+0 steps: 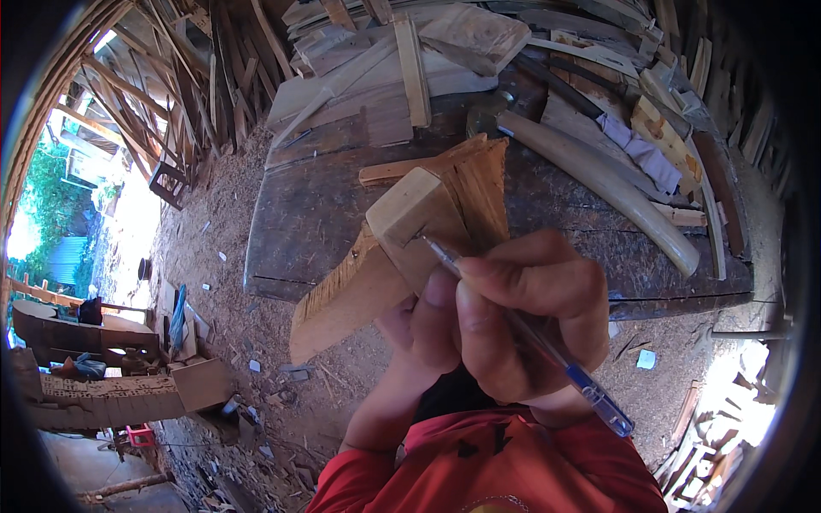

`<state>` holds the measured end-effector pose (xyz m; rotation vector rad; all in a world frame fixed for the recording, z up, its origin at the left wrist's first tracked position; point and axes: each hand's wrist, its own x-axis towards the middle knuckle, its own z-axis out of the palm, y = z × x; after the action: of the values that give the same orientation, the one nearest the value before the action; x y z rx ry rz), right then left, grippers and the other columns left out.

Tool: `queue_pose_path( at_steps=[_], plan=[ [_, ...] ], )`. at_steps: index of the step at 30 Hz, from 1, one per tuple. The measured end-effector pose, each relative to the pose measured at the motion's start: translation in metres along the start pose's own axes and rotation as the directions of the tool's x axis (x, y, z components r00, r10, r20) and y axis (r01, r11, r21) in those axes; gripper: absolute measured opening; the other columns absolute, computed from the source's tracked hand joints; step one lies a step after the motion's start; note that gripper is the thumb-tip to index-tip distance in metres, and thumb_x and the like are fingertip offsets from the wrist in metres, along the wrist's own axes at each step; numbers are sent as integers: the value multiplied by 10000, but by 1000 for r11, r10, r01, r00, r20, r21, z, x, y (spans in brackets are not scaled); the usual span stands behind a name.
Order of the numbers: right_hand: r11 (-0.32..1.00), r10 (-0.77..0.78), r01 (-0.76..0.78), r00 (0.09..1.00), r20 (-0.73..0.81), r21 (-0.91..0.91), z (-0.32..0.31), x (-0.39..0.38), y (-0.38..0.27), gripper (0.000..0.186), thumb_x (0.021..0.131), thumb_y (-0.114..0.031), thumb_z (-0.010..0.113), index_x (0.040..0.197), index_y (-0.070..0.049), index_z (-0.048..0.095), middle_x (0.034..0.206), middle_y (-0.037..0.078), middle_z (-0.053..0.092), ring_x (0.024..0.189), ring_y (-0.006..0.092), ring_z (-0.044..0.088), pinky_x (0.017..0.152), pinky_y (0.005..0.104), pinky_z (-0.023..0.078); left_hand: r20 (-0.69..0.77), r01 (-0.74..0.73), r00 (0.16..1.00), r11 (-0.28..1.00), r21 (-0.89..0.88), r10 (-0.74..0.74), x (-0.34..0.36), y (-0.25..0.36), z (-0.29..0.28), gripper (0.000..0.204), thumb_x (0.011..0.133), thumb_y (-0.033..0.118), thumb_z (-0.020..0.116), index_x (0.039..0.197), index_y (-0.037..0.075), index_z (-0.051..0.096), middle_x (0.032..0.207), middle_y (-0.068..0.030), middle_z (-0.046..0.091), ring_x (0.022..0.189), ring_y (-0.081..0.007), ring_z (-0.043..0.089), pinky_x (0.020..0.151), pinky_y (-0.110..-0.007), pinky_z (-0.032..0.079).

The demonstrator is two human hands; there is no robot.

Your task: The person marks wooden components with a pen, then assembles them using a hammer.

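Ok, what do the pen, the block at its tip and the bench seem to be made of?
Pen: probably glossy plastic; its barrel looks see-through, with a blue end.
Block: wood, seemingly unfinished; pale, matte face.
Bench: likely wood, dark and worn, with long cracks and scuffs.

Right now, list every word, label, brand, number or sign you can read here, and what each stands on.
None can be read.
Slim clear-and-blue plastic pen in the right hand: any print is too small or blurred.
Red fabric shirt: dark marks, no legible lettering.
Angular light-brown wooden piece in the left hand: no readable text.
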<state>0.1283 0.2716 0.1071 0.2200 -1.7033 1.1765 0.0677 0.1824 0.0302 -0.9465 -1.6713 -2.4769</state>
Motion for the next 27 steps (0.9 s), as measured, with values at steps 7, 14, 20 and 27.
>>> queue_pose_path(
  at_steps=[7,14,20,27],
  plan=[
    [1000,16,-17,999,-44,-23,6,2,-1,219,779,75,674,958,4,569,823,123,621,637,144,609,562,254,494,40,41,998,999,30,-42,-2,1,-4,354,954,214,528,1202,-37,552,1072,-127,653,976,-210,641,832,-321,500],
    [998,-44,44,999,3,-53,2,4,2,201,818,63,664,987,6,572,853,129,617,663,148,594,580,249,480,67,100,993,995,23,-101,-2,-1,-3,346,960,202,523,1208,-37,552,1076,-127,654,982,-208,640,837,-322,499],
    [998,-5,5,1000,-1,-62,2,5,-2,234,695,104,713,861,-18,603,759,102,635,613,181,649,531,282,523,80,120,989,992,28,-122,-3,1,-4,337,965,189,517,1213,-37,552,1080,-126,654,986,-207,639,842,-324,499],
    [996,-63,65,997,38,-55,2,5,1,199,843,55,657,1017,11,570,846,132,630,667,151,629,566,258,496,72,134,988,991,30,-135,-4,1,-4,327,971,173,510,1218,-36,551,1084,-126,653,991,-205,637,847,-326,498]
  ],
)
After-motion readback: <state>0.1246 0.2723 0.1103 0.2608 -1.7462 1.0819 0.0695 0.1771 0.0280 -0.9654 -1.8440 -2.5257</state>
